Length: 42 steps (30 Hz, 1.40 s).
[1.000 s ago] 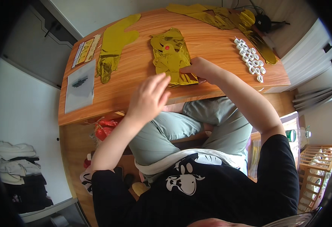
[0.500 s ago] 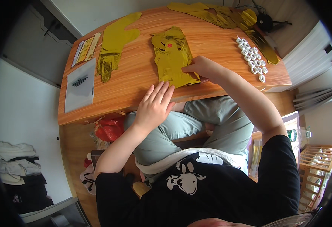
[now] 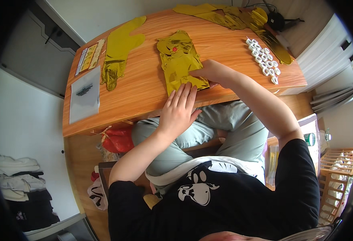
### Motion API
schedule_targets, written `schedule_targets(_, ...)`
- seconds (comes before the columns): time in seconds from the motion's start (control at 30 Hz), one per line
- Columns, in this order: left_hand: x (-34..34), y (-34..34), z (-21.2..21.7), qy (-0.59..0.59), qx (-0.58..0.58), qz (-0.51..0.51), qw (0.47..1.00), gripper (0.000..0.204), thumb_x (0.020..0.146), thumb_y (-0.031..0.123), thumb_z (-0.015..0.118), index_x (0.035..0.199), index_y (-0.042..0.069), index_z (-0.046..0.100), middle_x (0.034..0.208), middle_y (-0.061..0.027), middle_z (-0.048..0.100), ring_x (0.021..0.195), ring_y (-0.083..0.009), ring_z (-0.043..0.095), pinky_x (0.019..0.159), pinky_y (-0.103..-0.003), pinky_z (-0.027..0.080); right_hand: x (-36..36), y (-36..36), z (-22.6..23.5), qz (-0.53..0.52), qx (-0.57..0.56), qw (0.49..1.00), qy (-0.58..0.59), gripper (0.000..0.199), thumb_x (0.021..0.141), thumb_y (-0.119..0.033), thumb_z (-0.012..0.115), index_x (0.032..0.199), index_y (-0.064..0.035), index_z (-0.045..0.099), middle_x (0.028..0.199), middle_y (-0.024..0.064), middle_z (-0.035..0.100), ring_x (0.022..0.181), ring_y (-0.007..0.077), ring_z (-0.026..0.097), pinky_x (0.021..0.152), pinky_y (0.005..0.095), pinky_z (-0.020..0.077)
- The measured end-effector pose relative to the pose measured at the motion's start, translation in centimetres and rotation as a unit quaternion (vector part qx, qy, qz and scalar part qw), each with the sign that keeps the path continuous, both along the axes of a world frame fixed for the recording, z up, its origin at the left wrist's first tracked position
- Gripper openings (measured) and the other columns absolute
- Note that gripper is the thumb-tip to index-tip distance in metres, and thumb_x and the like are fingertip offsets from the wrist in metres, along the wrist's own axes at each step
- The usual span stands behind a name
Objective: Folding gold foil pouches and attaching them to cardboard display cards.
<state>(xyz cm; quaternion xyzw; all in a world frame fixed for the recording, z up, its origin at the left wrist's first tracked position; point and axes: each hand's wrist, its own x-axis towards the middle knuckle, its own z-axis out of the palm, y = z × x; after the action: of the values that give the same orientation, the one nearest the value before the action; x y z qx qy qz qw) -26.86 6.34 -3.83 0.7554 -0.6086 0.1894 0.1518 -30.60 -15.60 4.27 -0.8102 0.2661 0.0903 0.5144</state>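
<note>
A flat, folded gold foil balloon (image 3: pixel 180 58) with a small red spot lies on the wooden table in front of me. My left hand (image 3: pixel 177 114) is laid palm down, fingers stretched out, with its fingertips on the balloon's near edge. At the near right corner, my right hand (image 3: pixel 216 74) grips the foil, its thumb on top; the other fingers are mostly hidden beneath the hand. Another flat gold foil balloon (image 3: pixel 120 48) lies to the left, touched by neither hand. More gold foil balloons (image 3: pixel 224 18) are spread along the far right edge.
White ring-shaped rolls (image 3: pixel 263 60) lie in rows on the right of the table (image 3: pixel 144 88). On the left are a clear sleeve with dark strips (image 3: pixel 84 94) and a patterned card (image 3: pixel 90 56). A red bag (image 3: pixel 118 138) hangs below the near edge.
My left hand has slid to the right along the balloon's near edge, closer to my right hand. My right hand keeps its grip at the corner. The whole view has shifted slightly.
</note>
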Motion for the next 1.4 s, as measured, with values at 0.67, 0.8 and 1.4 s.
schedule_targets(0.67,-0.5,-0.5,0.1,-0.028,-0.017,0.021,0.999,0.067,0.092,0.044,0.071,0.143,0.002,0.057,0.136,-0.0154,0.053,0.129,-0.0299,0.049,0.113,-0.045,0.044,-5.5,0.4,-2.9,-0.062,-0.079,0.971,-0.219,0.050,0.090,-0.003,0.076,0.135,-0.0007,0.055,0.100,0.0070,0.067,0.080,0.0130,0.069,0.069,0.0267,0.0561)
schedule_targets(0.8,-0.5,-0.4,0.3,-0.027,-0.029,0.019,0.999,0.067,0.092,0.043,0.072,0.143,0.003,0.057,0.129,-0.0144,0.053,0.125,-0.0306,0.050,0.112,-0.045,0.044,-6.3,1.2,-2.1,-0.062,-0.107,0.967,-0.221,0.050,0.088,-0.004,0.077,0.134,-0.0008,0.056,0.099,0.0075,0.067,0.082,0.0138,0.070,0.072,0.0283,0.0561)
schedule_targets(1.4,-0.5,-0.6,-0.3,-0.061,-0.022,0.027,0.998,0.062,0.091,0.048,0.072,0.144,0.017,0.060,0.119,-0.0121,0.055,0.114,-0.0295,0.054,0.106,-0.048,0.047,-6.9,2.5,-3.5,-0.070,-0.220,0.925,-0.302,0.035,0.085,0.002,0.075,0.116,0.0014,0.059,0.104,0.0164,0.067,0.082,0.0252,0.072,0.074,0.0349,0.0583)
